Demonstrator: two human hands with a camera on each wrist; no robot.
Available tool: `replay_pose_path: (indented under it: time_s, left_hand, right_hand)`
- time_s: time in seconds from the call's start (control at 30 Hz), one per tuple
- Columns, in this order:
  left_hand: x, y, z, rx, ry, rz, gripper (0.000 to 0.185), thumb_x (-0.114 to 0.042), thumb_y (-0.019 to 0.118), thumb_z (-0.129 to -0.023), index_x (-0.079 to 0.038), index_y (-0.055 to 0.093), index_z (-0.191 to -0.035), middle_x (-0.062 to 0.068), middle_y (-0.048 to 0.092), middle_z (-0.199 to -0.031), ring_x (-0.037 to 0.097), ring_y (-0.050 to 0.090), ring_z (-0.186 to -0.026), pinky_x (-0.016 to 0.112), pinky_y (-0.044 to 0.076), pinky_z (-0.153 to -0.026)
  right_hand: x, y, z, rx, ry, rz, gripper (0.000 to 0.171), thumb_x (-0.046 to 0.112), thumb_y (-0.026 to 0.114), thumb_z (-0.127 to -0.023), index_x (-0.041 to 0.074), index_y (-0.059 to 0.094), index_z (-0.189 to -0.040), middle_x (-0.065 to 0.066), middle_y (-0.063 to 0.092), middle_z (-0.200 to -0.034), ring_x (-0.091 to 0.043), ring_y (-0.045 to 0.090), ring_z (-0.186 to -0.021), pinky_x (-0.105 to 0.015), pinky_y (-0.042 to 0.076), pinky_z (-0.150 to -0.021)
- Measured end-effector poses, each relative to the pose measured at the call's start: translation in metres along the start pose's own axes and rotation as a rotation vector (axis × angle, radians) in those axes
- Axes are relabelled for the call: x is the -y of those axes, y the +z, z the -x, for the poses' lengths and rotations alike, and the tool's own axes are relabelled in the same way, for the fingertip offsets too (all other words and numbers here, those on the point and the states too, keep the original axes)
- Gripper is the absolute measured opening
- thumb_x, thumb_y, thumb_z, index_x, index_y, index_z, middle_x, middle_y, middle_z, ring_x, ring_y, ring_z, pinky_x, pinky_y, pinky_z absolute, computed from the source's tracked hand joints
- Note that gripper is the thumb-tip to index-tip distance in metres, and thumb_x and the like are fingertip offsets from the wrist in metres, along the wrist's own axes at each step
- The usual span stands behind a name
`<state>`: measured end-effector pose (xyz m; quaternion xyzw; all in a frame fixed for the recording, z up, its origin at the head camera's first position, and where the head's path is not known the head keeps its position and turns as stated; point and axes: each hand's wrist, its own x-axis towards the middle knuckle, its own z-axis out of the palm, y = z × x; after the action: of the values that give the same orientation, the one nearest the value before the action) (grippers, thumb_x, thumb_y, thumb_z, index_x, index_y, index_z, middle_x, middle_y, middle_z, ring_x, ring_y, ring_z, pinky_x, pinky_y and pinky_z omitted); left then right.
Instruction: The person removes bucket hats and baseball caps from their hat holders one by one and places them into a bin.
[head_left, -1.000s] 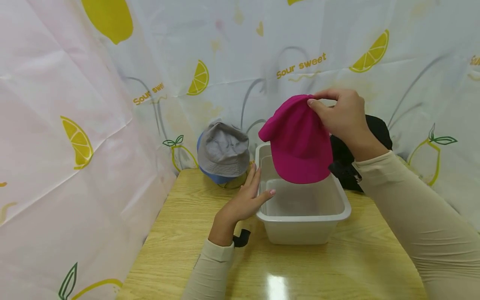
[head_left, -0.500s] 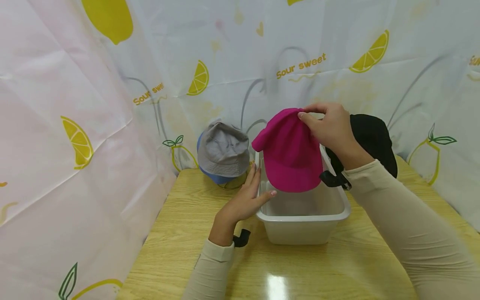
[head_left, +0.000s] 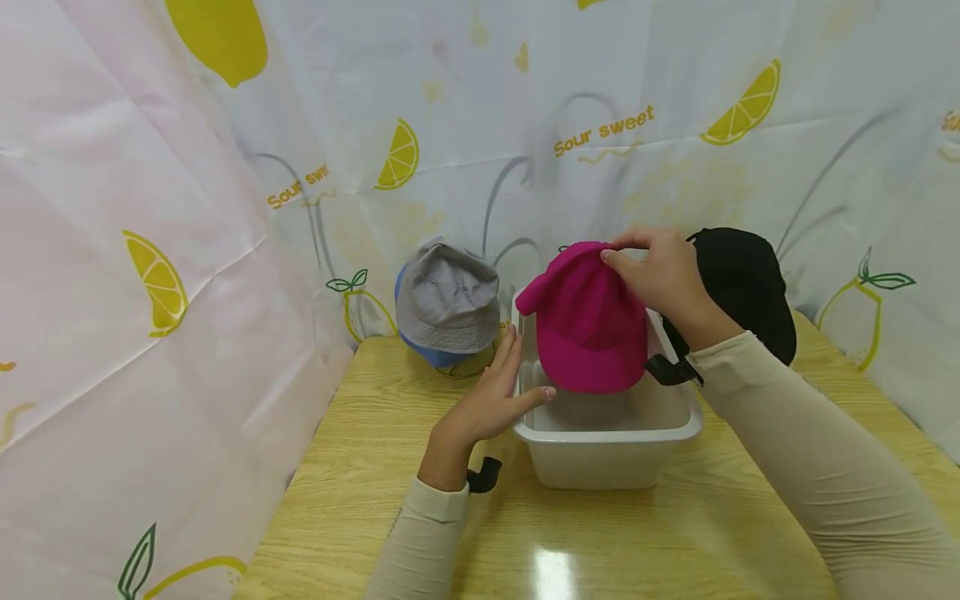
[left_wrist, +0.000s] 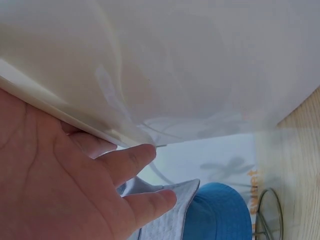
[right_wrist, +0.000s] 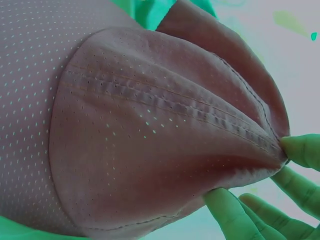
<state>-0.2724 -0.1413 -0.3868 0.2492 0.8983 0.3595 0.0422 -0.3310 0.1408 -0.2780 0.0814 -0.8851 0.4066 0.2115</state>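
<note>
Over the white bin [head_left: 678, 427], a pink cap [head_left: 588, 329] is pinched at its crown by the right hand [head_left: 660, 275]; the bin's left rim is touched by the left hand [head_left: 487, 404] (fingers straight).

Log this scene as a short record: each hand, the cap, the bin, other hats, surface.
left hand: rests on the bin's left rim, fingers straight
right hand: pinches the pink cap at its crown
pink cap: held over the bin, lower edge inside it
bin: white plastic, on the table
grey hat: left of the bin, stacked on a blue hat
black cap: right of the bin
table: light wood
</note>
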Motion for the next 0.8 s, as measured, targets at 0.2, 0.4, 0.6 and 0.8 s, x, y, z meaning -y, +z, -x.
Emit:
replay_pose_path:
  time_s: [0.2, 0.4, 0.6, 0.8]
  left_hand:
    - [0.002, -0.002, -0.001, 0.000, 0.050, 0.007, 0.094, -0.030, 0.047, -0.090, -0.014, -0.005, -0.166, 0.004, -0.019, -0.174, 0.018, -0.010, -0.160, 0.065, 0.005, -0.125]
    - [0.000, -0.001, -0.001, -0.005, 0.035, 0.009, 0.094, -0.028, 0.046, -0.089, -0.009, -0.004, -0.167, 0.005, -0.019, -0.174, 0.017, -0.009, -0.159, 0.067, 0.002, -0.124]
    - [-0.002, 0.001, -0.001, -0.005, 0.010, 0.001, 0.093, -0.028, 0.045, -0.090, -0.010, -0.004, -0.167, 0.003, -0.020, -0.174, 0.017, -0.008, -0.160, 0.067, 0.000, -0.124]
    - [-0.002, 0.001, 0.000, 0.002, 0.005, 0.000, 0.093, -0.027, 0.044, -0.090, -0.010, -0.005, -0.167, 0.002, -0.021, -0.173, 0.019, -0.007, -0.160, 0.067, 0.000, -0.124]
  right_hand:
    - [-0.008, 0.007, -0.002, 0.053, 0.003, 0.059, 0.035, 0.039, 0.066, -0.099, 0.012, 0.077, -0.119, -0.018, 0.073, -0.121, -0.036, 0.061, -0.106, -0.046, 0.053, -0.077]
    - [-0.013, 0.016, -0.005, 0.116, 0.002, 0.101, 0.029, 0.033, 0.067, -0.098, 0.012, 0.079, -0.114, -0.017, 0.073, -0.119, -0.036, 0.060, -0.112, -0.049, 0.051, -0.084]
    - [-0.017, 0.020, -0.006, 0.171, 0.033, 0.100, 0.029, 0.032, 0.067, -0.099, 0.012, 0.079, -0.116, -0.015, 0.074, -0.117, -0.035, 0.060, -0.114, -0.047, 0.051, -0.085]
    - [-0.023, 0.024, -0.007, 0.216, 0.052, 0.132, 0.030, 0.031, 0.066, -0.098, 0.009, 0.078, -0.116, -0.016, 0.074, -0.118, -0.036, 0.061, -0.111, -0.050, 0.053, -0.087]
